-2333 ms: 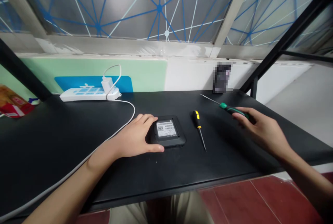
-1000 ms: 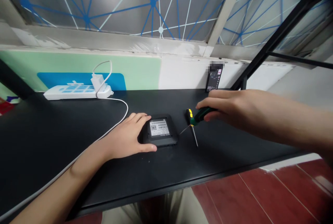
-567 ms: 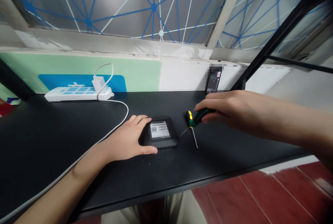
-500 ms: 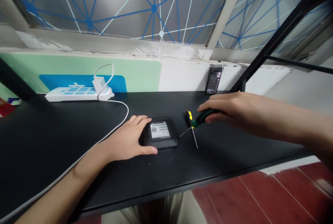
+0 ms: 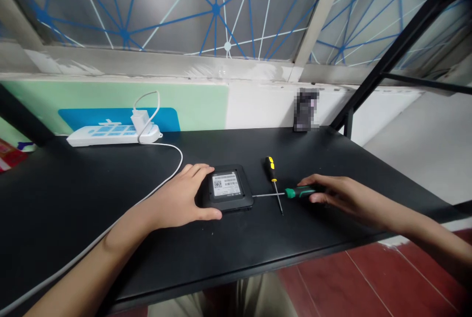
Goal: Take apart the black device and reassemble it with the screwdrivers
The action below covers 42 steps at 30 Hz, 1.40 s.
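Observation:
A square black device (image 5: 225, 203) with a printed white label (image 5: 226, 185) lies flat on the dark table. My left hand (image 5: 186, 194) grips it by its left side, thumb at the near edge and fingers at the far edge. My right hand (image 5: 330, 190) is closed round the handle of a green and black screwdriver (image 5: 297, 192). That screwdriver lies low and nearly level, its tip at the device's right edge. A yellow and black screwdriver (image 5: 271, 167) rests on the table, its shaft crossed by the shaft of the green one.
At the back left, a white power strip (image 5: 106, 136) holds a white charger (image 5: 140, 121). The charger's white cable (image 5: 180, 155) runs forward past my left forearm. A blurred upright phone (image 5: 305, 110) leans on the wall. The table's front edge (image 5: 236, 275) is near my lap.
My right hand has moved down and towards me, bringing the green screwdriver from a slant to nearly level. Its tip stays by the device's right edge. My left hand keeps its place.

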{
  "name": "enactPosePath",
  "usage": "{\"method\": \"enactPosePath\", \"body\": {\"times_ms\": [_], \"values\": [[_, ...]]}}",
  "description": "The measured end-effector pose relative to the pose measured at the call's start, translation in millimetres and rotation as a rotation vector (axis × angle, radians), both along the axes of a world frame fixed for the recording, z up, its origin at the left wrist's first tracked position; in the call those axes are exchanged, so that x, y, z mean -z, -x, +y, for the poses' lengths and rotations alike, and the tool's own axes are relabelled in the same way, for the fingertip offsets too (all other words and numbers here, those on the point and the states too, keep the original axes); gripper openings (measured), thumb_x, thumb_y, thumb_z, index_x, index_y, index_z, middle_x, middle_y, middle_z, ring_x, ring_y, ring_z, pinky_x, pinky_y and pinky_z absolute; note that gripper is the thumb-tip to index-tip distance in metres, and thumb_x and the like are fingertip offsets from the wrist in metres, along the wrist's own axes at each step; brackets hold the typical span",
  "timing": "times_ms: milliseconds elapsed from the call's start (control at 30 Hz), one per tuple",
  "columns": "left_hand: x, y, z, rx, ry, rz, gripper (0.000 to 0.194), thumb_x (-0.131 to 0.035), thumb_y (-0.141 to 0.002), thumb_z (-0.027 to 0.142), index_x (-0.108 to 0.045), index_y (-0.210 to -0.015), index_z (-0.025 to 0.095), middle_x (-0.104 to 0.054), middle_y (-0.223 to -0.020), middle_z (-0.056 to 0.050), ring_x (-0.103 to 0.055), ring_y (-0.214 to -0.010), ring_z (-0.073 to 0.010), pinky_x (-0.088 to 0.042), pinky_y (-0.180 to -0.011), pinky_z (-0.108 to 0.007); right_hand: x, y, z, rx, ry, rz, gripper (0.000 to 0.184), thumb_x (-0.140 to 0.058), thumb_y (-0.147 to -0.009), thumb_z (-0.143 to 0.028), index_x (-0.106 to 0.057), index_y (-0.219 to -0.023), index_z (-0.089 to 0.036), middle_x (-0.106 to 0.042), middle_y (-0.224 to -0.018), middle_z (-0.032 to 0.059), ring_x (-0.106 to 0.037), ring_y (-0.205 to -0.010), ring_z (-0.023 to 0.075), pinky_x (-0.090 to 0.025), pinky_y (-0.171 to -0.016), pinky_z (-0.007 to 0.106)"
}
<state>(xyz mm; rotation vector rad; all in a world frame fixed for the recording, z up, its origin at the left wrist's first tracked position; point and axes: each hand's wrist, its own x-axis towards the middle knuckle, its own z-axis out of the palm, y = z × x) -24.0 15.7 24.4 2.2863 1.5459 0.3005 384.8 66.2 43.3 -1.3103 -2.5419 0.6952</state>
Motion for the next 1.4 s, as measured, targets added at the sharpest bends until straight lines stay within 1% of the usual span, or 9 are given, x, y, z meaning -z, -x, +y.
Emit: {"method": "enactPosePath", "body": {"times_ms": [100,233,333,467,700,967,1167,1267,1400], "values": [[0.0,-0.1,0.1,0.006,0.0,0.0,0.097,-0.069,-0.078,0.071,-0.04,-0.152,0.016,-0.045,-0.157,-0.017,-0.044,-0.142,-0.0384,-0.038,-0.117,-0.053,-1.1,-9.8,9.3,0.059,0.015,-0.056,0.043,-0.057,-0.096,-0.056,-0.065,-0.125,-0.026,-0.077,-0.105,0.0071,-0.072,-0.082,0.0231,-0.056,-0.074,0.034],[0.6,0.5,-0.1,0.009,-0.002,-0.008,0.096,-0.068,-0.079,0.072,-0.04,-0.152,0.017,-0.045,-0.157,-0.017,-0.044,-0.142,-0.039,-0.039,-0.117,-0.055,-13.8,-5.6,22.6,0.117,-0.107,-0.019,0.049,-0.056,-0.094,-0.062,-0.065,-0.124,-0.025,-0.076,-0.095,0.0062,-0.07,-0.075,0.0225,-0.055,-0.071,0.036],[0.3,0.5,-0.7,0.006,0.001,-0.015,0.095,-0.068,-0.079,0.072,-0.039,-0.152,0.018,-0.045,-0.157,-0.017,-0.044,-0.142,-0.0392,-0.039,-0.117,-0.056,-21.0,7.5,28.6,0.073,-0.187,-0.025,0.051,-0.056,-0.093,-0.063,-0.066,-0.124,-0.025,-0.076,-0.1,0.0073,-0.071,-0.077,0.0236,-0.055,-0.074,0.038],[-0.7,0.1,-1.0,0.003,0.014,-0.018,0.096,-0.069,-0.078,0.072,-0.04,-0.152,0.018,-0.044,-0.158,-0.017,-0.044,-0.142,-0.0399,-0.039,-0.117,-0.057,-22.1,19.2,33.0,0.029,-0.227,-0.036,0.053,-0.055,-0.093,-0.065,-0.069,-0.123,-0.023,-0.077,-0.106,0.0093,-0.073,-0.083,0.0266,-0.055,-0.077,0.04],[2.1,2.0,0.3,0.007,0.004,-0.015,0.097,-0.068,-0.078,0.074,-0.039,-0.153,0.019,-0.043,-0.158,-0.016,-0.043,-0.144,-0.0385,-0.038,-0.118,-0.056,-17.2,18.0,36.4,0.018,-0.237,-0.057,0.053,-0.054,-0.094,-0.064,-0.068,-0.124,-0.022,-0.077,-0.11,0.0101,-0.073,-0.086,0.027,-0.056,-0.077,0.041],[1.8,3.1,0.2,-0.002,0.01,-0.03,0.098,-0.069,-0.076,0.075,-0.04,-0.153,0.021,-0.044,-0.159,-0.015,-0.043,-0.144,-0.0398,-0.038,-0.118,-0.056,-20.4,17.4,36.9,0.003,-0.233,-0.073,0.052,-0.052,-0.095,-0.062,-0.066,-0.125,-0.022,-0.076,-0.109,0.0104,-0.073,-0.084,0.0263,-0.055,-0.078,0.041],[-0.3,1.9,-0.4,-0.012,0.03,-0.014,0.098,-0.069,-0.077,0.074,-0.039,-0.153,0.019,-0.043,-0.159,-0.015,-0.042,-0.144,-0.0381,-0.037,-0.119,-0.053,-20.9,20.2,38.5,-0.029,-0.262,-0.067,0.049,-0.054,-0.095,-0.061,-0.067,-0.125,-0.024,-0.076,-0.113,0.0097,-0.073,-0.092,0.0276,-0.055,-0.082,0.041],[-0.7,1.8,-1.2,-0.008,0.01,-0.025,0.096,-0.07,-0.076,0.073,-0.041,-0.151,0.021,-0.045,-0.158,-0.014,-0.044,-0.143,-0.0394,-0.039,-0.118,-0.054,-27.1,24.8,39.2,-0.066,-0.304,-0.083,0.047,-0.053,-0.096,-0.06,-0.068,-0.125,-0.026,-0.075,-0.116,0.0086,-0.073,-0.098,0.0283,-0.055,-0.084,0.041],[-0.5,1.7,-1.1,-0.004,0.009,-0.035,0.095,-0.07,-0.076,0.073,-0.042,-0.151,0.021,-0.046,-0.157,-0.016,-0.045,-0.142,-0.0402,-0.039,-0.117,-0.056,-45.0,35.0,43.3,-0.128,-0.379,-0.169,0.044,-0.048,-0.099,-0.059,-0.066,-0.127,-0.03,-0.073,-0.116,0.0062,-0.073,-0.099,0.0278,-0.054,-0.082,0.04]]}}
